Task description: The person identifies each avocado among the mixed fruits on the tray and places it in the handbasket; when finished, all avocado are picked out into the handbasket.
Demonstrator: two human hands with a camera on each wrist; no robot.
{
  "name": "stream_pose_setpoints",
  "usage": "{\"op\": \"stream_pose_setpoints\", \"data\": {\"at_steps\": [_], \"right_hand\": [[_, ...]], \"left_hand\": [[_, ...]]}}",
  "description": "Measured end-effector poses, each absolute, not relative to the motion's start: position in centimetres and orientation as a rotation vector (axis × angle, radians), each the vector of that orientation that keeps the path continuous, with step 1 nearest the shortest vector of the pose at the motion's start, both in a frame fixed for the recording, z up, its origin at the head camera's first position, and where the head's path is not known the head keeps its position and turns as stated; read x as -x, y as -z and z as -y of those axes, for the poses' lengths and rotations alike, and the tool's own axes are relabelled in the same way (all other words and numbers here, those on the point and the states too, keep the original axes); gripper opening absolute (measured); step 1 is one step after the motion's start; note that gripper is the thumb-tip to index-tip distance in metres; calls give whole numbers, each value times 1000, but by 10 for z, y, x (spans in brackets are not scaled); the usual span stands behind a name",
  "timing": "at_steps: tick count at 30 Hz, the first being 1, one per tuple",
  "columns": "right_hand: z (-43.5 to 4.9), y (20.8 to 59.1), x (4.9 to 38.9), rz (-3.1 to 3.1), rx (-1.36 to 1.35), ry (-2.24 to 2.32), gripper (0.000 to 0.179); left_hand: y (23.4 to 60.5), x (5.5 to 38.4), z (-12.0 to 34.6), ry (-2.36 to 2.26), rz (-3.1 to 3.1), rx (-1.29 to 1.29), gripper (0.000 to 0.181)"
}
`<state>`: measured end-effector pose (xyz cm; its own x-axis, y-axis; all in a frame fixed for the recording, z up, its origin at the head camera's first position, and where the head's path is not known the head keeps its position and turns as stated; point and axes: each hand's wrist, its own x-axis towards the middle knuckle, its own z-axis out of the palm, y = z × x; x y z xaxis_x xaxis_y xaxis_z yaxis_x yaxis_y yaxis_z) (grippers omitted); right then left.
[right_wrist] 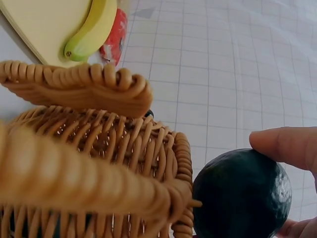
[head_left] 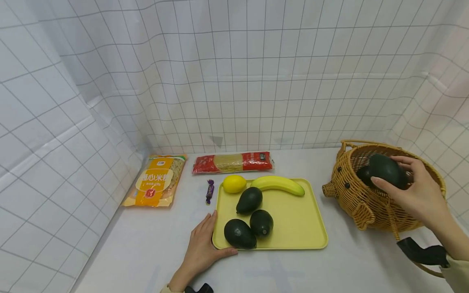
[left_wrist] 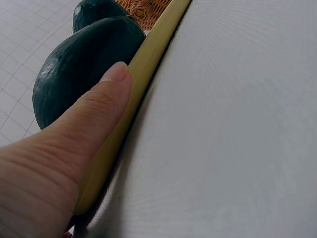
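Note:
My right hand (head_left: 419, 189) grips a dark green avocado (head_left: 384, 171) between thumb and fingers at the mouth of a wicker pig-shaped basket (head_left: 360, 203). Another dark avocado (head_left: 364, 175) shows inside, partly hidden behind the held one. In the right wrist view the held avocado (right_wrist: 242, 193) is beside the basket rim. At the near left corner of a yellow tray (head_left: 293, 228) rests my left hand (head_left: 203, 246), its thumb (left_wrist: 101, 106) along the rim. The tray bears several avocados (head_left: 239, 234), a lemon (head_left: 234, 184) and a banana (head_left: 278, 185).
Behind the tray lies a red-ended noodle packet (head_left: 232, 162). A purple-wrapped candy (head_left: 209, 191) is left of the tray, and a yellow-orange food bag (head_left: 155, 181) stands farther left. White gridded cloth (head_left: 256, 81) encloses the table's back and sides.

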<state>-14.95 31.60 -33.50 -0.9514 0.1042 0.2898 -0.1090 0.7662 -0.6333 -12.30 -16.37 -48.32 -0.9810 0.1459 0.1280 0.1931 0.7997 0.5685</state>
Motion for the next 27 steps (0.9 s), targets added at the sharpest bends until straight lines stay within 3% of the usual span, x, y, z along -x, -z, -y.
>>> {"op": "stream_pose_setpoints", "data": {"at_steps": [18,27], "right_hand": [[-334,336,152,2689,-71,-905,73],[-338,340,148,2705,-61,-831,54]], "left_hand": [[483,123,163,939,2912,264,128],[484,124,163,942,2892,274,128]]}}
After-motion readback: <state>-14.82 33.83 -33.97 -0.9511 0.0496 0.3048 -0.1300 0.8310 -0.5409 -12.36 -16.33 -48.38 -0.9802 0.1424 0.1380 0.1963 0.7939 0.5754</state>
